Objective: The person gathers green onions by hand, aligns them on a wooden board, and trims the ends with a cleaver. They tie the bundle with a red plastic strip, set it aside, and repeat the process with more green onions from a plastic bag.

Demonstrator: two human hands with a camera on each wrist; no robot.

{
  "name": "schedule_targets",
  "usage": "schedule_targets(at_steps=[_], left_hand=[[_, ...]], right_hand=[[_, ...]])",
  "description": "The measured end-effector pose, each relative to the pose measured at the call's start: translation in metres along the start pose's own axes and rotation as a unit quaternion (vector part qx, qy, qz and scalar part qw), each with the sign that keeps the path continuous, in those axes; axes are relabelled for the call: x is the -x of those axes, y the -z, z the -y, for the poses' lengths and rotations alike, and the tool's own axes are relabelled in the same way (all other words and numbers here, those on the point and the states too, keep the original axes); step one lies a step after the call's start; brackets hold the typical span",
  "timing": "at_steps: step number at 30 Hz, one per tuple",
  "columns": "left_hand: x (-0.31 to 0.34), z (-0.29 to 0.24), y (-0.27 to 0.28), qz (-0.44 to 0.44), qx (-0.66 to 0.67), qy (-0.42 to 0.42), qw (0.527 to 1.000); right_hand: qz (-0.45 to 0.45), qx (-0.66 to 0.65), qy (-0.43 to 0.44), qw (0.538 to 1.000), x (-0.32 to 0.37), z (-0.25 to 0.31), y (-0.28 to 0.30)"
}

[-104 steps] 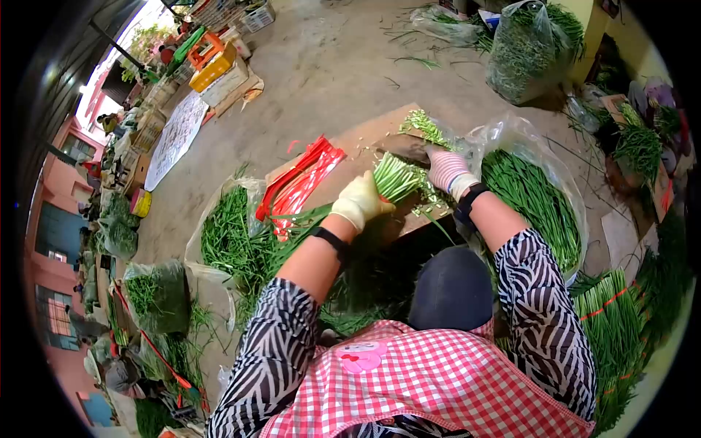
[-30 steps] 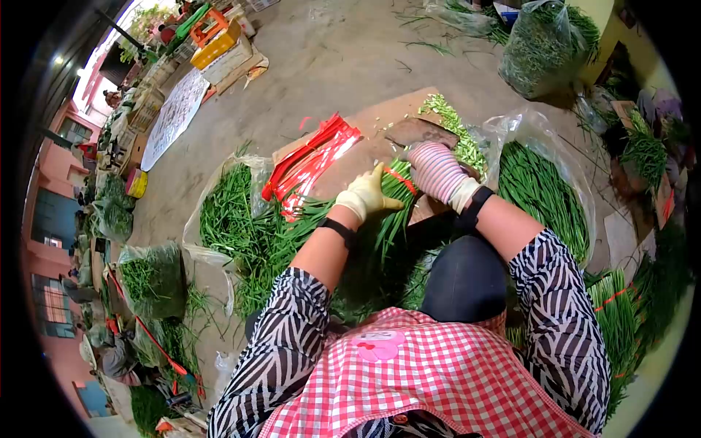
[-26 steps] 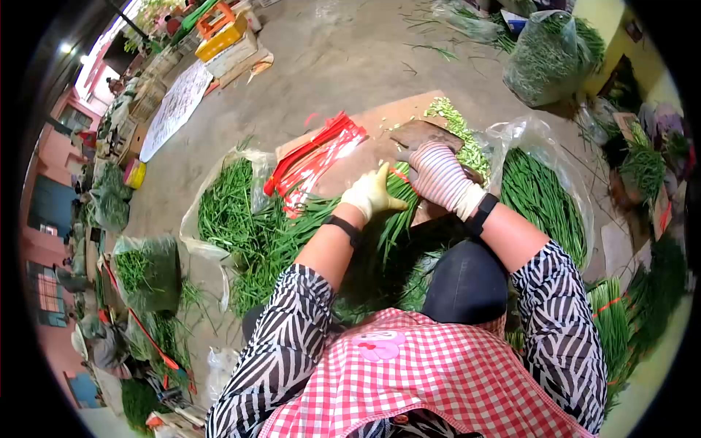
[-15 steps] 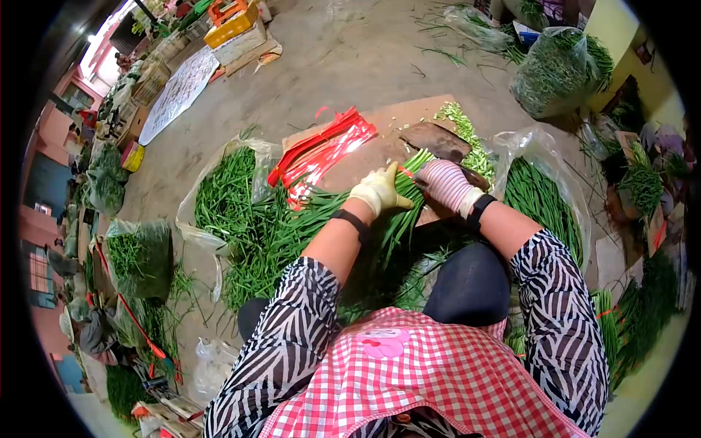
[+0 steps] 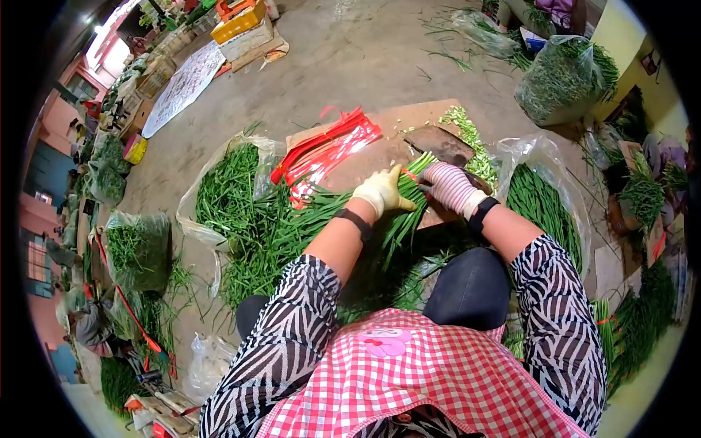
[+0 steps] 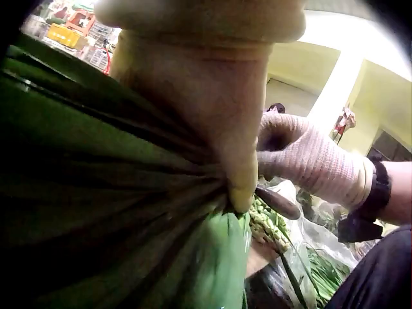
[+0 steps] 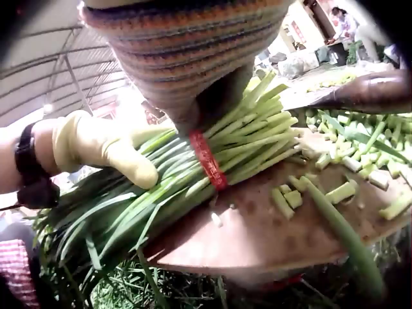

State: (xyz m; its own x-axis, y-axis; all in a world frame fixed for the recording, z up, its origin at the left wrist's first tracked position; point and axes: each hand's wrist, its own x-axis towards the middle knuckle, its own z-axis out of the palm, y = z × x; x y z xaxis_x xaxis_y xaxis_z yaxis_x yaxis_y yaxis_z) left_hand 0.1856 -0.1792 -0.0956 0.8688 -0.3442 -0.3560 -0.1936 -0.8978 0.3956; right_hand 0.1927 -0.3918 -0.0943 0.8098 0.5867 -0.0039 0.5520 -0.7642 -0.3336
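Observation:
A bundle of garlic chives (image 7: 257, 138), with pale cut stems and long green leaves, lies over the wooden board (image 7: 251, 225). My left hand (image 5: 380, 191), in a cream glove, holds the bundle just below its red tie (image 7: 207, 161), thumb and fingers spread around it. Its leaves trail left under that arm. In a striped glove, my right hand (image 5: 447, 186) pinches at the red tie from the other side, its fingertips partly hidden. Behind it a cleaver (image 5: 438, 146) rests on the board, its dark handle (image 7: 367, 93) showing in the right wrist view.
Red plastic strips (image 5: 328, 146) lie on the board's left. Chopped stem pieces (image 5: 473, 142) cover its right edge. Plastic bags of loose chives (image 5: 234, 182) and of aligned chives (image 5: 544, 208) flank the board. Tied bundles (image 5: 606, 328) lie at lower right.
The right hand has left the cleaver, now lying on the board, and moved to the bundle's red tie. The left hand has turned the bundle and keeps hold of it. The head view has shifted slightly.

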Motion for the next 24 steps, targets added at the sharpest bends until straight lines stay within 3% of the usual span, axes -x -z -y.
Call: schedule_targets(at_steps=[6, 9, 10, 14, 17, 19, 24], left_hand=[[-0.004, 0.003, -0.003, -0.001, -0.01, -0.011, 1.0], [-0.006, 0.005, -0.003, 0.007, 0.006, -0.019, 1.0], [-0.005, 0.007, -0.006, -0.015, 0.024, -0.037, 0.999], [-0.004, -0.002, -0.009, -0.305, 0.096, -0.181, 0.93], [-0.01, -0.009, -0.015, -0.198, 0.1, -0.192, 0.956], [-0.013, -0.014, -0.027, -0.26, 0.106, -0.19, 0.941], [-0.016, -0.022, -0.021, -0.144, 0.148, -0.115, 0.972]], right_hand=[[-0.057, -0.006, 0.03, 0.998, 0.008, 0.007, 0.0], [-0.027, 0.013, -0.022, 0.999, 0.005, 0.009, -0.006], [-0.011, -0.006, -0.038, 0.999, 0.002, 0.007, -0.006], [-0.054, -0.084, -0.066, 0.993, 0.005, 0.003, -0.002], [-0.056, -0.083, -0.066, 0.993, 0.002, -0.002, -0.003], [-0.017, -0.064, -0.105, 0.992, -0.002, -0.003, -0.002], [-0.018, -0.06, -0.079, 0.995, 0.0, -0.001, 0.003]])
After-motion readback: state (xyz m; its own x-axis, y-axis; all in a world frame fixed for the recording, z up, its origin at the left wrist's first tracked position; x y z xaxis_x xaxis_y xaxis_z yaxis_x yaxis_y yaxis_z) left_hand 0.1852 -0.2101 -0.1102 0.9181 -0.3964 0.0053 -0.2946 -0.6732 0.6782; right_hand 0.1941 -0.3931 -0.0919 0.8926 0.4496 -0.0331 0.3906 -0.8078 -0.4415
